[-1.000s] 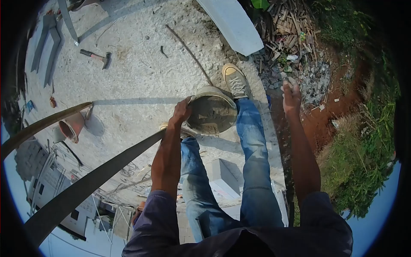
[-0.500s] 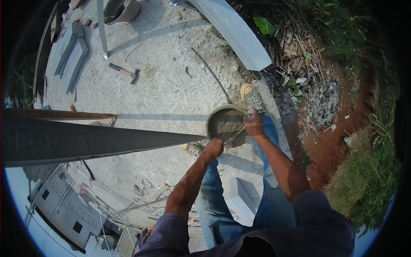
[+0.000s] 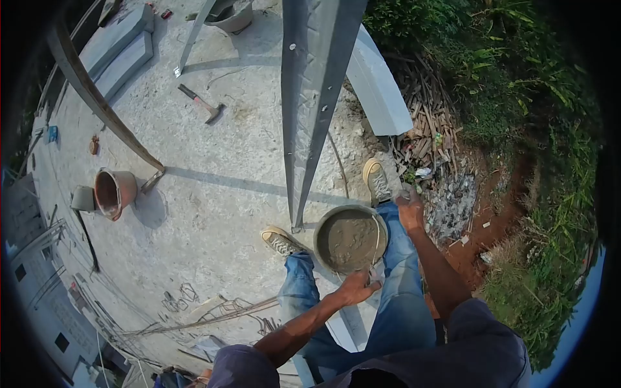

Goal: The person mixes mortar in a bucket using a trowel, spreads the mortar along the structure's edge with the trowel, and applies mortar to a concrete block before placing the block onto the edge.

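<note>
A round bucket (image 3: 319, 249) of wet grey mortar (image 3: 346, 240) stands on the concrete between my shoes, its thin handle (image 3: 378, 238) lying toward the right side. Just below its near rim, close to the handle's lower end, is my left hand (image 3: 358, 288), its fingers loosely bent and apart. My right hand (image 3: 409, 208) hovers beside my right knee, off the bucket, with its fingers half curled and nothing visible in them. A tall metal angle post (image 3: 307, 116) rises just beyond the bucket.
A hammer (image 3: 202, 105) lies on the concrete. An orange-brown bucket (image 3: 127, 186) stands left by a leaning curved bar (image 3: 107, 110); another bucket (image 3: 234, 19) is at the far side. Grey beams (image 3: 123, 68) lie far left. To the right, the slab edge drops to scrap wood (image 3: 430, 97) and red soil.
The bucket now stands nearer to me, seen more from above. My right hand has left its rim and moved right; my left hand has moved to its near side. My view has turned.
</note>
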`<state>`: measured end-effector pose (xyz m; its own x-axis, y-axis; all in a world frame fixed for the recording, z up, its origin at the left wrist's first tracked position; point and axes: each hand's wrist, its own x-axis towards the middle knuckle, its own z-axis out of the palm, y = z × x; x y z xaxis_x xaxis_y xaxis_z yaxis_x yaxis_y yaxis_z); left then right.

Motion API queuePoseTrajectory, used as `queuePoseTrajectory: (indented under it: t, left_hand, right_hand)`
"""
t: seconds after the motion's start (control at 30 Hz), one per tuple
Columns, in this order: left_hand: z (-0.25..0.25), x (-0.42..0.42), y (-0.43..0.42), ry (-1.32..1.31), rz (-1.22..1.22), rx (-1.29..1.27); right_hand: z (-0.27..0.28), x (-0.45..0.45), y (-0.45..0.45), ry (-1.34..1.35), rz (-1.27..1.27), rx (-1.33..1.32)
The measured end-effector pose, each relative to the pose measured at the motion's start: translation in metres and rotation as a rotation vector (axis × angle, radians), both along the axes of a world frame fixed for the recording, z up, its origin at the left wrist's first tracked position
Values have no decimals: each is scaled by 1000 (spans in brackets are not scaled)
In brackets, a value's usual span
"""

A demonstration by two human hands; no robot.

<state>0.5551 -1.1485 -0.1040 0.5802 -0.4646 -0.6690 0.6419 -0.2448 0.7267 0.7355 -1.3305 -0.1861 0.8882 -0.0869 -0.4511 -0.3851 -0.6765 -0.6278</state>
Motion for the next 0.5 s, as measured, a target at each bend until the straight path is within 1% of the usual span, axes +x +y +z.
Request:
queuePoseTrajectory:
  t: [0.03, 0.1, 0.17, 0.23, 0.27, 0.3, 0.33, 0.37, 0.43, 0.5]
  left_hand:
    - [16, -15, 1, 1, 86, -16]
    - [77, -21, 29, 116, 203, -83]
    - [119, -38, 62, 178, 233, -117]
    - [159, -58, 104, 255, 365, -117]
    - [174, -69, 125, 300, 473, -98]
    - [187, -81, 146, 341, 572, -85]
    - [198, -90, 162, 375, 722, -65]
    - [205, -99, 178, 413, 867, -45]
    - [203, -120, 209, 365, 953, 111]
    - [191, -123, 241, 422, 1020, 217]
  right_hand:
    - [-1, 7, 1, 4, -66, 62]
    - [13, 15, 2, -21, -28, 64]
    - [29, 9, 0, -42, -15, 61]
    - [48, -3, -9, -181, 83, -120]
    - [57, -11, -11, -189, 100, -130]
    - [67, -20, -17, -134, 75, -119]
    - [79, -27, -23, -80, 46, -111]
    - [95, -34, -20, -94, 48, -130]
    - [124, -52, -1, -79, 152, -367]
    - [133, -68, -9, -4, 91, -361]
